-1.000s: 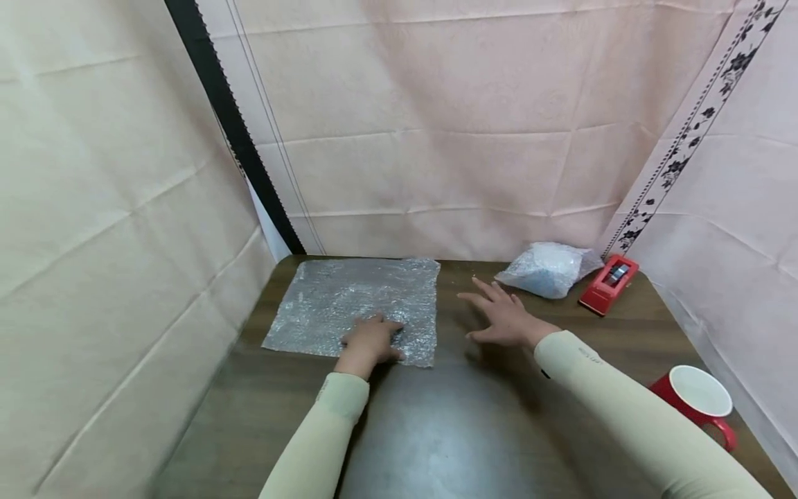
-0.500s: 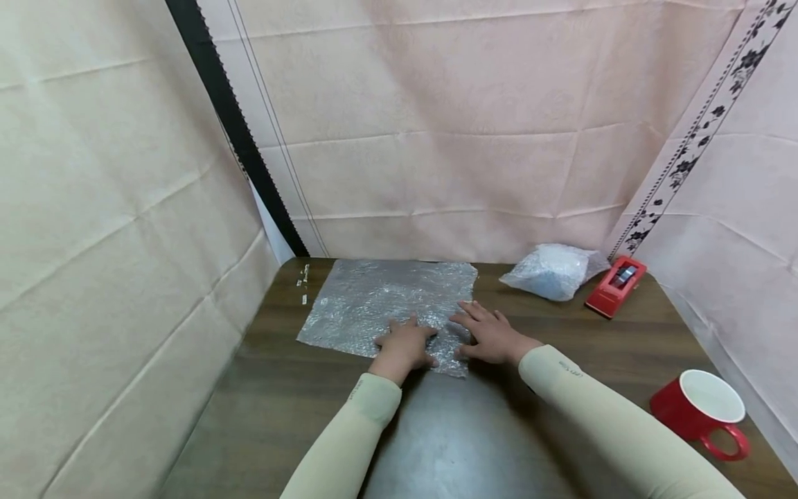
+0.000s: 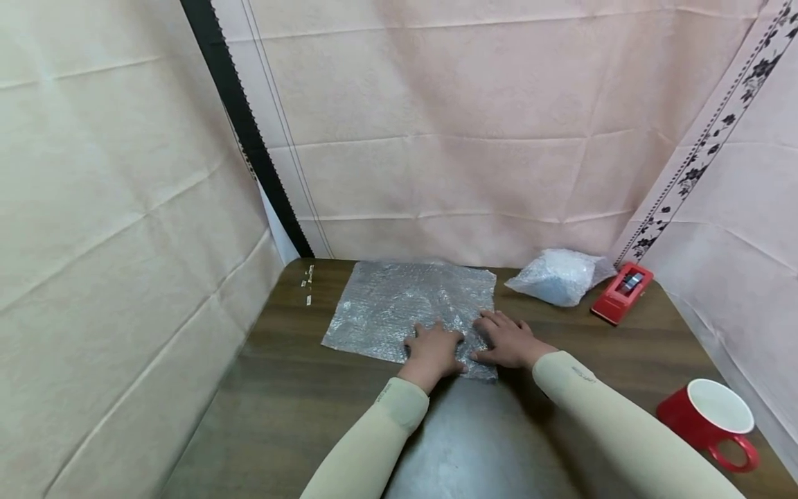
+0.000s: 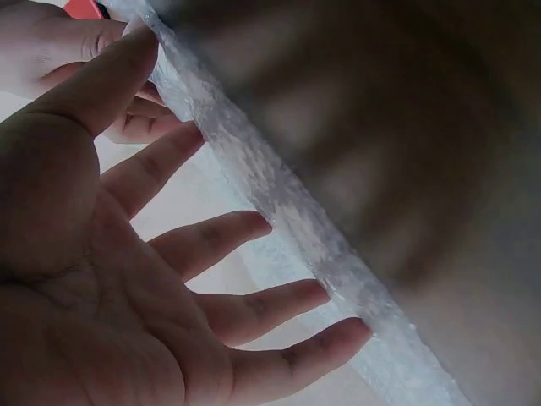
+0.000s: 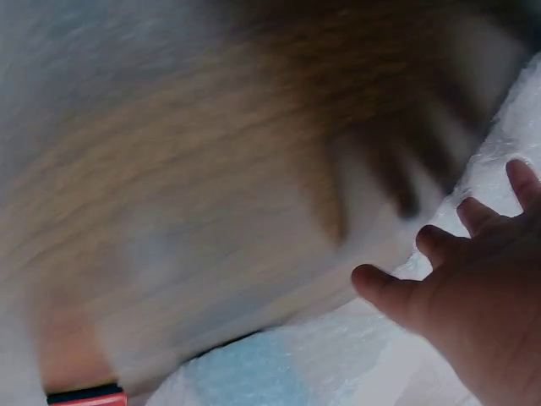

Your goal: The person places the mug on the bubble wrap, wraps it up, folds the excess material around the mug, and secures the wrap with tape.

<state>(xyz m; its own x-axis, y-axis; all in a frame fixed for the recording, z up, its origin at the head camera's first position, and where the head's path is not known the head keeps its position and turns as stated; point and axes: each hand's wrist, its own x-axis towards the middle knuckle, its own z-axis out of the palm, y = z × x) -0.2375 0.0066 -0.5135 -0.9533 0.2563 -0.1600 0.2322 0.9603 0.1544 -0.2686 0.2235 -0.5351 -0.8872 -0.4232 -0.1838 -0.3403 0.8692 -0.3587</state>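
Note:
A clear sheet of bubble wrap [image 3: 399,298] lies flat on the brown table [image 3: 268,388], toward its back. My left hand [image 3: 433,350] rests on the sheet's near right part, fingers spread. Beside it, my right hand [image 3: 508,339] touches the sheet's right edge with fingers extended. In the left wrist view, the fingertips of the left hand [image 4: 127,254] meet the strip of bubble wrap [image 4: 296,211]. The right wrist view has the right hand [image 5: 482,296] with its fingers apart, over the bubble wrap [image 5: 507,127]. Neither hand grips anything.
A bubble-wrapped bundle [image 3: 559,277], bluish underneath, sits at the back right. Next to it lies a red tape dispenser [image 3: 622,293]. A red mug [image 3: 704,419] with a white inside stands near the right edge. Cloth hangings [image 3: 436,138] enclose the table's back and sides.
The bubble wrap and my left hand have shifted right in the head view. My right hand has come down onto the sheet's right edge. Small white marks now show on the table's back left.

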